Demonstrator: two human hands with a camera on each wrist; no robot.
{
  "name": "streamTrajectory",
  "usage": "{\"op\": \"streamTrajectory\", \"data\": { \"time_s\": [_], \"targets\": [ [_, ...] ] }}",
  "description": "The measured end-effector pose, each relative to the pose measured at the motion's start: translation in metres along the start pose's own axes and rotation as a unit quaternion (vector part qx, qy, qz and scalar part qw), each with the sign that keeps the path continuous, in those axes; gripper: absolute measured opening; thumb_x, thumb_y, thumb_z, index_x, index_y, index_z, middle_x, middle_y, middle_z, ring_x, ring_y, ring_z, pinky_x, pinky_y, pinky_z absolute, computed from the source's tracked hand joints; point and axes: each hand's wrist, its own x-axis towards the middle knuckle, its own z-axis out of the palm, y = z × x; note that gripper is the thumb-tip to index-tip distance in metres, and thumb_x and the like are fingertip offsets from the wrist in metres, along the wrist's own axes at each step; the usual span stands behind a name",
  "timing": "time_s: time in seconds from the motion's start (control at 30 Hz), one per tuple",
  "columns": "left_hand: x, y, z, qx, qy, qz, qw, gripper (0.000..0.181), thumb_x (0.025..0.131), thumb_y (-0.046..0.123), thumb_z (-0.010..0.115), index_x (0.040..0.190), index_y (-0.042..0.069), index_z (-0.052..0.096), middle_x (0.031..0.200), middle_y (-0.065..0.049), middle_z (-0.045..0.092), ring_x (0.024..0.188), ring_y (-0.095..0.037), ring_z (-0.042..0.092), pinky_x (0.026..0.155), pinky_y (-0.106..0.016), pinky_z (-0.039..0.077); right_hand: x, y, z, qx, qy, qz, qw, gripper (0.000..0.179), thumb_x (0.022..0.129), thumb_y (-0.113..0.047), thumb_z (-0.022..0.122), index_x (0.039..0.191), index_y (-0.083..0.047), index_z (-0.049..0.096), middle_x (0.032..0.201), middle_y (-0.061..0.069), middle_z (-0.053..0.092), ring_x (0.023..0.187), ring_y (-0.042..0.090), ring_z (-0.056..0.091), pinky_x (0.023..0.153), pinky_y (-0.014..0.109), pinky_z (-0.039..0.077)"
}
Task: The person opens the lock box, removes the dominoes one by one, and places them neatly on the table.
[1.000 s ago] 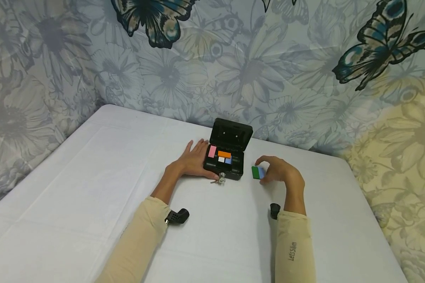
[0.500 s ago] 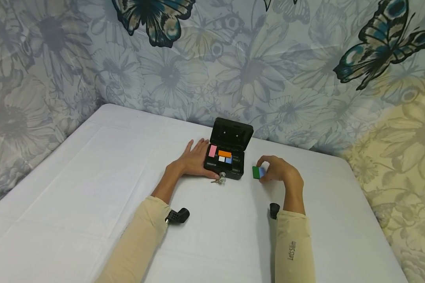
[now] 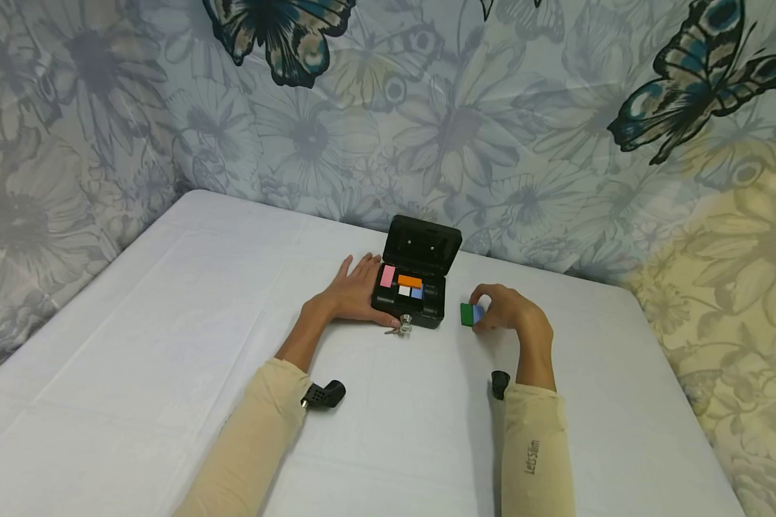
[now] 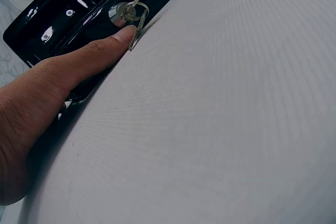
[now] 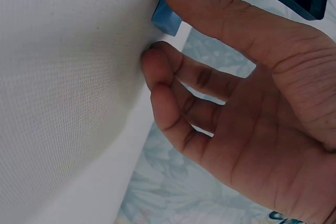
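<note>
A small black cash box [image 3: 430,321] stands on the table with its lid [image 3: 422,246] raised. My left hand [image 3: 352,296] lies along its left side, fingers spread and straight, thumb against the front below the lock. Keys [image 4: 140,22] hang from that lock in the left wrist view. Inside the box are a pink block [image 3: 388,276], an orange block [image 3: 409,282], a white block [image 3: 404,291] and a blue block [image 3: 417,293]. To its right, my right hand [image 3: 507,309] pinches a green block [image 3: 467,314] and another blue block [image 3: 478,313], which lie side by side.
A white cloth covers the table [image 3: 168,323]. Behind it hangs a fabric backdrop [image 3: 459,136] with flowers and butterflies. Black wrist cameras [image 3: 325,395] sit at both sleeves, close above the cloth.
My right hand has shifted very slightly, its fingertips closing in around the green and blue blocks. The left hand and the box have stayed in place.
</note>
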Motion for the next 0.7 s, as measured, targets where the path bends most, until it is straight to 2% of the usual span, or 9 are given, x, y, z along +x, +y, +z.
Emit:
{"op": "streamTrajectory", "data": {
  "time_s": [0.33,0.63,0.7],
  "targets": [
    [0.0016,-0.0006,0.0007,0.001,0.001,0.001,1.0000,0.134,0.077,0.072,0.076,0.168,0.001,0.007,0.178,-0.016,0.007,0.167,-0.031,0.001,0.134,-0.057,-0.005,-0.0008,0.0000,0.0000,0.006,0.001,0.005,1.0000,0.057,0.085,-0.018,0.084,0.136,-0.009,0.061,0.129,0.022,0.062,0.105,0.033,0.056,0.089,0.051,0.052],
    [0.0023,-0.0012,0.0004,-0.001,0.001,0.002,1.0000,0.134,0.077,0.072,0.076,0.168,0.002,0.007,0.178,-0.016,0.007,0.167,-0.031,0.001,0.134,-0.057,-0.005,-0.0001,-0.0014,-0.0010,-0.005,-0.002,-0.006,1.0000,0.057,0.086,-0.024,0.085,0.137,-0.016,0.061,0.145,0.023,0.055,0.116,0.037,0.055,0.100,0.062,0.050],
    [0.0018,-0.0005,-0.0002,-0.003,0.000,0.002,1.0000,0.135,0.077,0.072,0.077,0.168,0.001,0.007,0.178,-0.016,0.007,0.167,-0.031,0.001,0.134,-0.057,-0.005,-0.0005,-0.0015,-0.0013,-0.005,-0.003,-0.007,1.0000,0.057,0.086,-0.024,0.085,0.137,-0.015,0.061,0.145,0.023,0.055,0.115,0.037,0.055,0.100,0.061,0.050]
  ]
}}
